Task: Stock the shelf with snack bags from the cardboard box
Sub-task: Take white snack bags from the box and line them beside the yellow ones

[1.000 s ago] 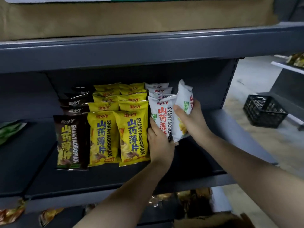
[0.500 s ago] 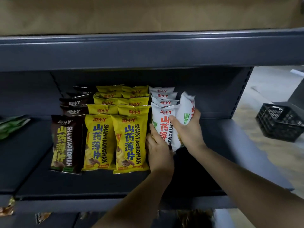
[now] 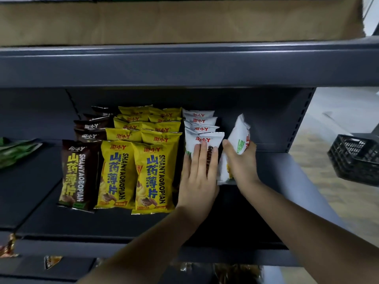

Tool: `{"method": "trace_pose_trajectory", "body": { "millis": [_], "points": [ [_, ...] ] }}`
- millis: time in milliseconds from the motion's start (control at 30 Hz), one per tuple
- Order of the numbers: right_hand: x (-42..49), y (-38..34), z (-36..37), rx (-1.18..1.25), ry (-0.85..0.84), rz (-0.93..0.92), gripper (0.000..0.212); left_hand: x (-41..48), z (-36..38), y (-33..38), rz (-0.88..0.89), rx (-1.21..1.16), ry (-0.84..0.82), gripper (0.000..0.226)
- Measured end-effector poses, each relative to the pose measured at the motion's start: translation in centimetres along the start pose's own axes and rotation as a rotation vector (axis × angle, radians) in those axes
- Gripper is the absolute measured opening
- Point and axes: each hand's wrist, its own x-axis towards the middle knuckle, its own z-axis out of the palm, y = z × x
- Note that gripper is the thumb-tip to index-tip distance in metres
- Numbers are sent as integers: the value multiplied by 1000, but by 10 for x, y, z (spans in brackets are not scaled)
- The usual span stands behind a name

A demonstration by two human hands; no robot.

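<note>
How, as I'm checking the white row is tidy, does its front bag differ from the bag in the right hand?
The front bag faces forward, in line with its row; the held bag is turned and leans right, off the row. The left hand presses flat on the front bag; the right hand grips the held bag. Both are white with red print.

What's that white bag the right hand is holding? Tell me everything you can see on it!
The white snack bag is a shiny, puffy, sealed pouch with a crimped top edge. It shows a green label, red characters and yellow print lower down. It tilts, top leaning right, just right of the row of white bags on the grey shelf. The right hand grips its middle. Whether its bottom touches the shelf is unclear.
</note>
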Motion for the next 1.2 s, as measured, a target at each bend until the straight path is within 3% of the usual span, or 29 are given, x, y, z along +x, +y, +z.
{"method": "trace_pose_trajectory", "body": {
  "millis": [133, 367, 667, 833, 933, 1067, 1200],
  "points": [
    [6, 5, -8, -23, 18, -8, 52, 7, 18, -20, 87, 130, -75, 77],
    [6, 9, -4, -47, -22, -26, 51, 2, 24, -22, -28, 52, -9, 75],
    [-14, 2, -5, -67, -26, -118, 57, 3, 2, -21, 0, 30, -78, 70],
    [-40, -2, -10, -144, -78, -244, 70, 5, -33, -8, -6, -412, 6, 67],
    [-62, -1, -6, -124, -173, -335, 74, 18, -56, 10, -281, -827, -103, 62],
    [-74, -4, -8, -32, -382, -281, 74, 34, -67, 12, -651, -1192, -110, 18],
    [-78, -9, -20, -127, -556, -145, 35, 34, -72, -3, -828, -1438, -127, 17]
  ]
}}
